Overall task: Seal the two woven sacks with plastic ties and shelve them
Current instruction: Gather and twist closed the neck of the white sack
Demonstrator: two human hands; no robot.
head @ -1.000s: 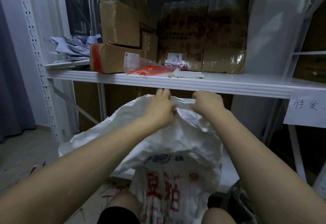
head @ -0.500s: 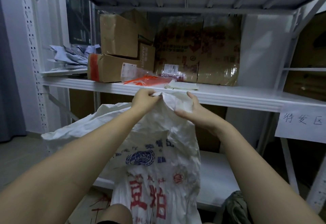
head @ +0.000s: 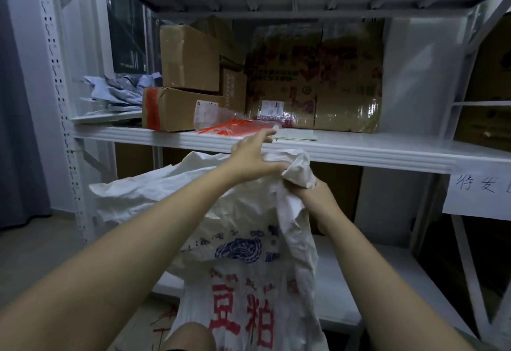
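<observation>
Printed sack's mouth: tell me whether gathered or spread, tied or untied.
Gathered, untied. The right hand grips the printed sack's bunched mouth; no tie shows round it. Orange ties lie on the shelf.

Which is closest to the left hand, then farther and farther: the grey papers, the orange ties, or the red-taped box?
1. Orange ties, just ahead of the left hand.
2. Red-taped box, further left.
3. Grey papers, far left.

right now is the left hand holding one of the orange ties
No, the left hand reaches with straight fingers toward the orange ties on the shelf and grips none, while the right hand grips the sack at its gathered neck.
</observation>
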